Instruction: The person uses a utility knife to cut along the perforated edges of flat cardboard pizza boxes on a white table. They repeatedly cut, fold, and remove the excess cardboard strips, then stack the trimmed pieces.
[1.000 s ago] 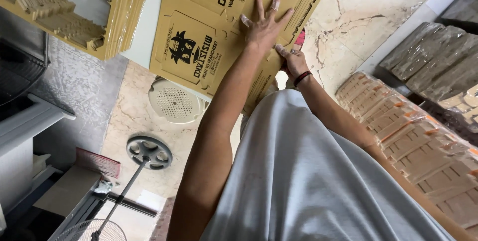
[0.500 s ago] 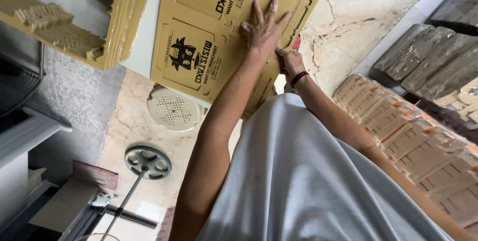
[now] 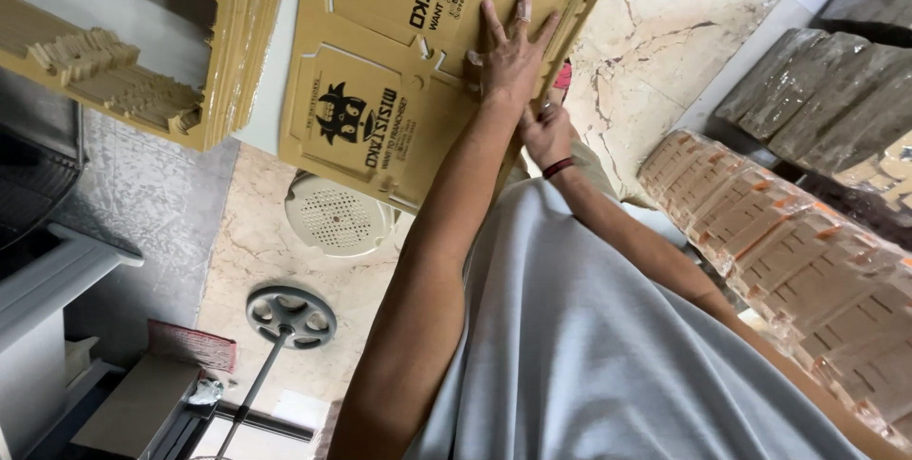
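Cardboard sheets [image 3: 399, 89], mustard-yellow, die-cut and printed in black, are stacked at the top centre; the left hand [image 3: 511, 51] is pressed flat, fingers spread, while the edge is gripped by the right hand [image 3: 546, 132]

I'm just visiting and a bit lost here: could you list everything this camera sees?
Printed cardboard sheets: a stack, tan, top centre, under the hands.
Die-cut cardboard stack: one, tan, upper left.
Wrapped cardboard bundles: several, brown, right.
Round vent cover: one, cream, on the marble floor.
Fan base: one, grey, lower left.
Left hand: flat on the sheets.
Right hand: at the sheets' edge, dark wristband.
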